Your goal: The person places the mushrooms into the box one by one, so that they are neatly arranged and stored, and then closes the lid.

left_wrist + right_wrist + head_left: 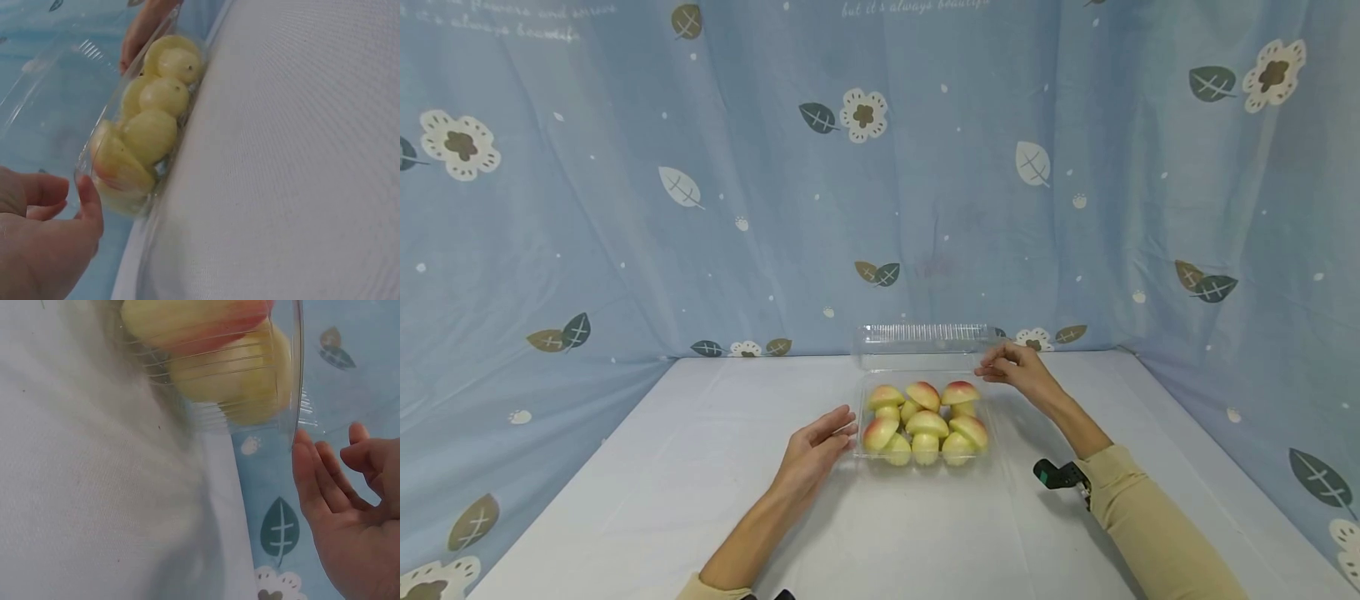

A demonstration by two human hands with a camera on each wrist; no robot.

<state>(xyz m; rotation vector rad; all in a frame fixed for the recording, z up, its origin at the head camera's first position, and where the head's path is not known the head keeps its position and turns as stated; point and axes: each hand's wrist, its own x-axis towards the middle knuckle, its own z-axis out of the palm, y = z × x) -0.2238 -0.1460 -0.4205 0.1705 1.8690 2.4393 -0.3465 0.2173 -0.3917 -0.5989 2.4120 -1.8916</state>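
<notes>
A clear plastic clamshell box (862, 455) stands on the white table with its lid (925, 337) raised at the back. Several yellow-green, red-tinged mushroom-shaped pieces (927, 423) fill its base in rows. My left hand (808, 454) is at the box's left side; in the left wrist view a fingertip touches the rim's corner, the other fingers loosely bent. My right hand (1018, 371) is by the back right corner near the lid. In the right wrist view, its extended fingertips (302, 439) meet the box's edge, and the thumb stands apart.
The white-covered table (722, 467) reaches back to a blue curtain (760, 183) with leaf and flower prints, which also hangs along both sides. A black device (1056, 475) is strapped at the right wrist.
</notes>
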